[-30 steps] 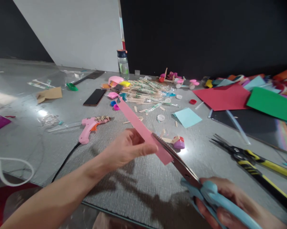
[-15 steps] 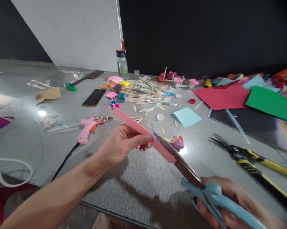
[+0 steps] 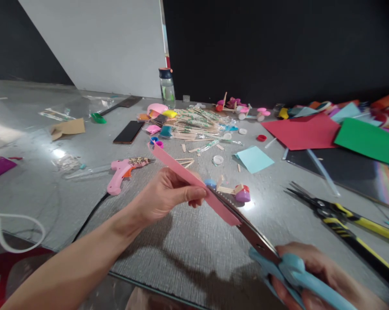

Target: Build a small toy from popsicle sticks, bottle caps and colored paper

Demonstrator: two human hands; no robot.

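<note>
My left grip (image 3: pixel 171 191) is pinching a pink strip (image 3: pixel 220 208) between thumb and fingers, holding it slantwise above the bench (image 3: pixel 184 258), its far end pointing away to the left. My right grip (image 3: pixel 323 263) is wrapped around the light blue handles of the scissors (image 3: pixel 260 245), whose blades lie along the strip's right-hand edge, the tips close to my left thumb. A pink glue gun (image 3: pixel 119 175) lies left of the strip; yellow-and-black pliers (image 3: pixel 330 212) lie to the right.
</note>
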